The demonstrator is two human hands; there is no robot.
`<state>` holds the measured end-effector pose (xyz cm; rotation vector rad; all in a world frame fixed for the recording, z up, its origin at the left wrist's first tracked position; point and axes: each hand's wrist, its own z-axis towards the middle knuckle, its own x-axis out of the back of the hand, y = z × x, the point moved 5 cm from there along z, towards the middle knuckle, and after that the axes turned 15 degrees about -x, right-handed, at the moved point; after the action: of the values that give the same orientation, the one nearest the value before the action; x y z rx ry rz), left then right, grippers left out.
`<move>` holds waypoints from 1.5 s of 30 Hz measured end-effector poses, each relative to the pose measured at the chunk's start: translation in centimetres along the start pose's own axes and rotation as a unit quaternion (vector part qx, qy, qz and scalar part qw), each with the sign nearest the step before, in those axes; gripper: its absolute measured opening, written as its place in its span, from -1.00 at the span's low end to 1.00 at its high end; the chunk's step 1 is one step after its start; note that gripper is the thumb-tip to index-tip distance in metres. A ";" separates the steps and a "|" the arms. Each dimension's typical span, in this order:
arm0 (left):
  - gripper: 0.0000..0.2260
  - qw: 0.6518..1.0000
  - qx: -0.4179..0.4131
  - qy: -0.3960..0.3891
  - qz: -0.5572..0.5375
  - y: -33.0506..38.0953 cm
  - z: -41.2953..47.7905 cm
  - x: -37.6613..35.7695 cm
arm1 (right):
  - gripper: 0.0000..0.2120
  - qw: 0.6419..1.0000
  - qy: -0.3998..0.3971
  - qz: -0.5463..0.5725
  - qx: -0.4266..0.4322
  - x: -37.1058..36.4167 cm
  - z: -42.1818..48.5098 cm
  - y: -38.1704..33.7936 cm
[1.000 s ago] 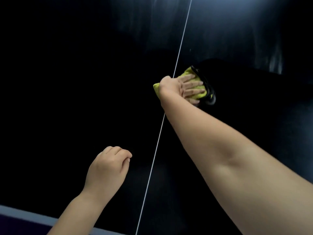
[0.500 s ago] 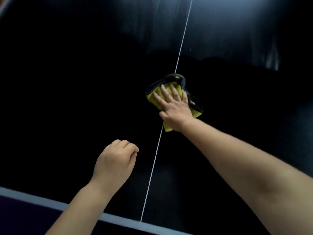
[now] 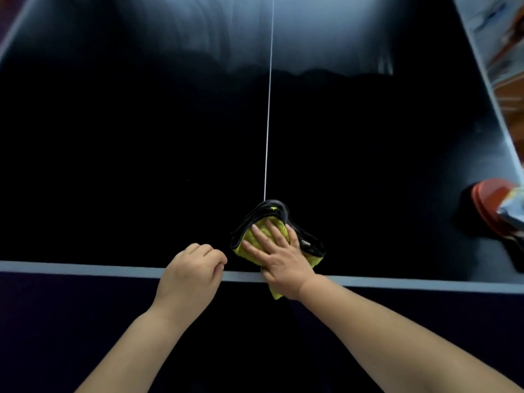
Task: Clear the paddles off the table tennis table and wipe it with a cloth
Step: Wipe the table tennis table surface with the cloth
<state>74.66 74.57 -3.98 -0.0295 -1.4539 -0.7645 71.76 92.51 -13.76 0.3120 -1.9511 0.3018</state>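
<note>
The dark table tennis table (image 3: 141,165) fills the view, with a white centre line (image 3: 268,123) running away from me. My right hand (image 3: 279,258) presses flat on a yellow cloth with a black edge (image 3: 262,219) at the table's near edge, right on the centre line; a corner of the cloth hangs over the edge. My left hand (image 3: 192,275) is a loose fist resting on the pale near edge stripe (image 3: 85,269), just left of the cloth. A red paddle (image 3: 493,207) lies near the table's right edge, partly covered by something pale.
The table's right edge (image 3: 482,69) slants along the upper right, with a blurred orange and white floor beyond it. A pale packet-like thing (image 3: 513,211) overlaps the red paddle. Below the near edge everything is dark.
My right hand has dragged the cloth along the centre line from mid-table back to the near edge. My left fist now rests on the edge stripe. The view has tilted, so the red paddle shows.
</note>
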 end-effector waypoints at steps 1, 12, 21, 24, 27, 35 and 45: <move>-0.74 1.000 -0.007 -0.005 -0.004 0.5 -0.8 -0.1 | -0.33 1.000 -0.009 0.005 -0.002 -0.3 -1.3 -0.4; -0.77 0.997 -0.079 -0.022 -0.010 7.5 -0.9 -0.3 | -0.09 0.985 0.036 -0.034 -0.168 -2.2 -14.1 6.9; -0.86 0.970 -0.231 -0.064 -0.025 25.4 7.0 -7.5 | -0.05 0.899 0.116 0.140 -0.399 -4.6 -33.1 21.0; -0.90 0.957 -0.276 -0.088 -0.025 34.6 10.3 -11.5 | -0.08 0.854 0.158 0.197 -0.455 -5.5 -40.3 26.5; -0.83 0.950 -0.283 -0.117 -0.054 43.4 12.8 -15.9 | -0.12 0.812 0.206 0.254 -0.484 -5.6 -46.3 32.3; -0.81 0.937 -0.292 -0.167 -0.093 61.1 16.9 -24.0 | -0.21 0.795 0.284 0.290 -0.450 -3.7 -54.4 44.6; -0.86 0.948 -0.201 -0.142 -0.203 71.2 29.4 -29.5 | -0.25 0.791 0.312 0.343 -0.399 0.1 -52.7 59.8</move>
<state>85.33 155.89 4.61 -0.1608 -1.5713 -1.4382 95.67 166.81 2.49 -0.9680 -1.2879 -0.0009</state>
